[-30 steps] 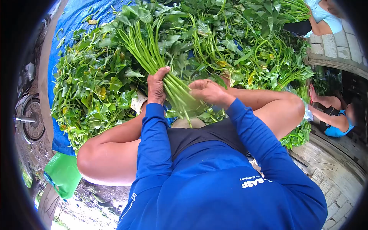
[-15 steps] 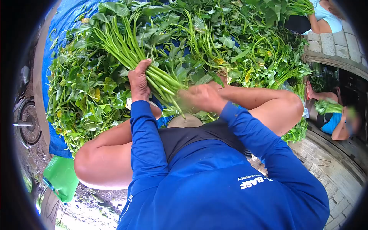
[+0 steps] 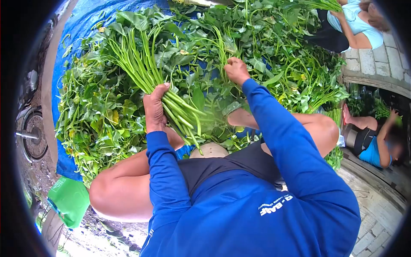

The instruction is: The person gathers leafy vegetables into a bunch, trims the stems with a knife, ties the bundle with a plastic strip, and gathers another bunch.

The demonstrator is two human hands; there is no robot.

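My left hand (image 3: 155, 107) is closed around a thick bunch of water spinach (image 3: 138, 64), its leafy ends pointing away from me and its cut stems fanning toward my lap. Over the middle of the heap, my right hand (image 3: 236, 70) has its fingers curled at some thin water spinach stems (image 3: 222, 51) and appears to pinch them; the fingertips are partly hidden. Loose water spinach (image 3: 98, 103) is spread in a wide heap in front of my crossed legs.
A blue tarp (image 3: 92, 19) lies under the heap. A green plastic container (image 3: 70, 201) stands at the left, near a wheel (image 3: 34, 135). Two people sit to the right: one in a light blue top (image 3: 364, 28), another in a blue top (image 3: 371, 152), both holding greens.
My right hand has moved from the bunch's cut ends forward to the heap. My left hand still grips the bunch, slightly lower in view. The lower person at right has raised an arm.
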